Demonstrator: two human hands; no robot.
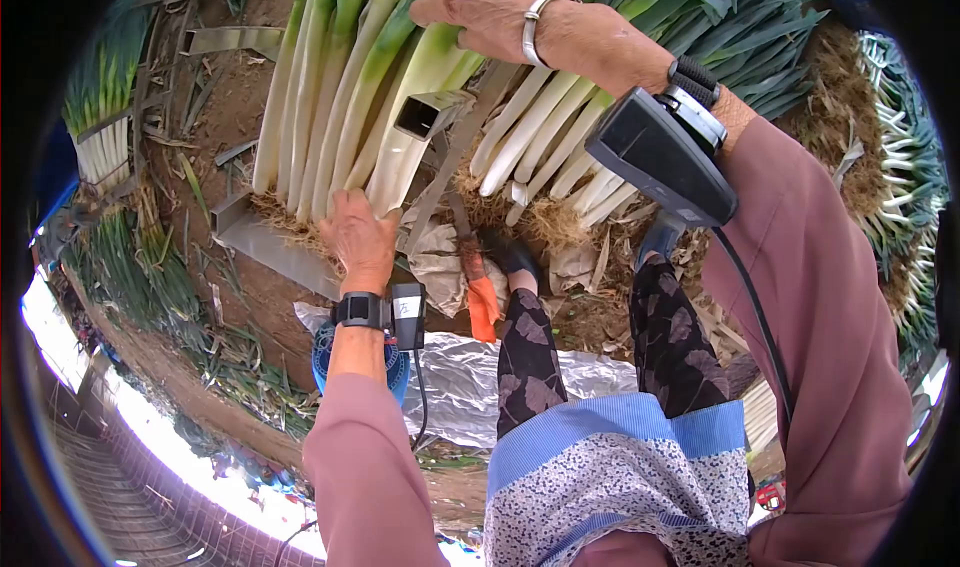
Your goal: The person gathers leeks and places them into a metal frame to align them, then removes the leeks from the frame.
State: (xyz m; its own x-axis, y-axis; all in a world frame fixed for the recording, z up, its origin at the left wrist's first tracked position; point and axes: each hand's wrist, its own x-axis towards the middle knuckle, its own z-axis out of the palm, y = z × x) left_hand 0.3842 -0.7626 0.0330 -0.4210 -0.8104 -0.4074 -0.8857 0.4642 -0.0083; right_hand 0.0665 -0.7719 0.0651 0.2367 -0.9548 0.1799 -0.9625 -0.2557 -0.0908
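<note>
A bundle of long leeks (338, 117), white at the root end and green higher up, lies across a metal frame (280, 252). My left hand (358, 242) has its fingers curled on the root ends at the bundle's lower right. At the top edge, my right hand (490, 12) bends over the green part of a thick leek; its fingertips are partly hidden. Beside that leek, a square metal tube end (418, 117) sticks up. More leeks (545, 132) with brown roots lie to the right, under my right forearm.
An orange-handled tool (482, 307) lies on the soil near my feet. A blue basket (395, 367) stands below my left wrist, beside silver sheeting (455, 392). Tied leeks (100, 147) are at far left, and more leeks (895, 137) line the far right.
</note>
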